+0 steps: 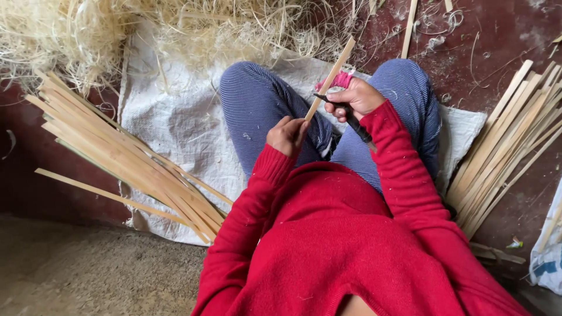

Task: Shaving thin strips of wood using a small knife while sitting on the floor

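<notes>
Two hands on one bamboo strip (331, 76). Left hand (287, 134) closed around strip's lower end, strip running up and away from that grip. Right hand (357, 98) fisted on dark-handled knife (351, 120), blade touching strip just above left grip. Finished strip pile (123, 155) well left of hands, second pile (509, 146) well right. Shavings heap (88, 35) beyond, white sack (175, 123) under legs.

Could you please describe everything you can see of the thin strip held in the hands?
The pale, flat bamboo-like strip is long, narrow and straight, tilted up and away from the person over the striped trouser legs. The left hand pinches its lower end; the right hand, holding a dark-handled knife, presses the blade against it near the middle. Its upper end is free.
</notes>
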